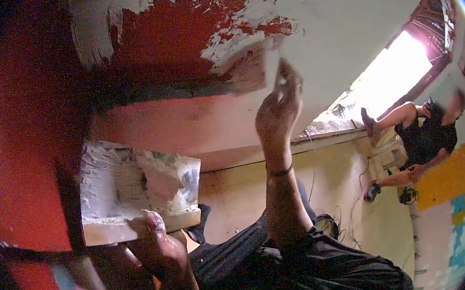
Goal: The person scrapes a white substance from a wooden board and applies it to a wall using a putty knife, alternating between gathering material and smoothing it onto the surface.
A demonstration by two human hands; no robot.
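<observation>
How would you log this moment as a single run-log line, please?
left hand: holds plaster board | right hand: presses blade to surface | red patch: partly coated | another person: near window

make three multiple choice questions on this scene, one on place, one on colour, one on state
1. Where is the right hand? A) on a knee B) raised against the plastered surface C) in a pocket
2. What colour is the paint patch? A) red B) green C) black
3. How is the board in the left hand? A) bare B) carrying white putty C) snapped in two

B: the arm stretches up to it. A: red shows through the white. B: paste is heaped on top.
</observation>
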